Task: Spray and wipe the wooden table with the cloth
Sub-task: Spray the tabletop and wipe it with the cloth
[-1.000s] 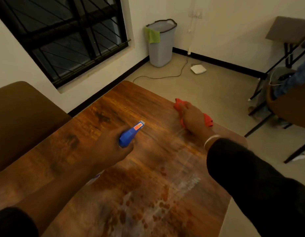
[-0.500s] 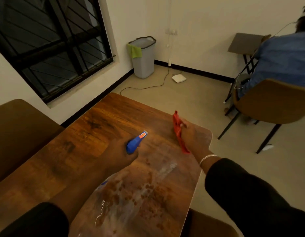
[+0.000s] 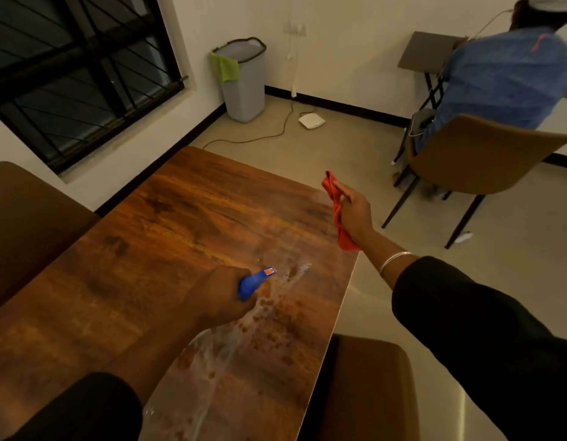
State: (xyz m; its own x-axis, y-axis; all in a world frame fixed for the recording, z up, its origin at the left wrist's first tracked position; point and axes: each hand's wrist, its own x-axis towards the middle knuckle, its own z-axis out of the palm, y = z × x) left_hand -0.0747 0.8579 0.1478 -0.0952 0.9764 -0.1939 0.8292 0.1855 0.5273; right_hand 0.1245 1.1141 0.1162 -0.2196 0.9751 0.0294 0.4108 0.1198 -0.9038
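Observation:
The wooden table (image 3: 167, 237) fills the lower left of the view, and a wet, streaky patch (image 3: 244, 338) runs along its right side. My left hand (image 3: 218, 297) grips a spray bottle with a blue head and orange nozzle (image 3: 255, 281), pointed at the wet patch. My right hand (image 3: 355, 214) holds a bunched red cloth (image 3: 338, 214) at the table's right edge; whether the cloth touches the surface I cannot tell. The bottle's body is hidden under my left hand.
Brown chairs stand at the left (image 3: 31, 224) and at the near right edge (image 3: 371, 386). A person in a blue shirt (image 3: 505, 74) sits on a chair (image 3: 479, 154) at the far right. A grey bin (image 3: 244, 78), a cable and a white device (image 3: 311, 120) lie by the far wall.
My right hand has drawn the red cloth off the wet middle to the table's right edge and bunched it up. My left hand with the spray bottle has shifted right, toward the wet patch.

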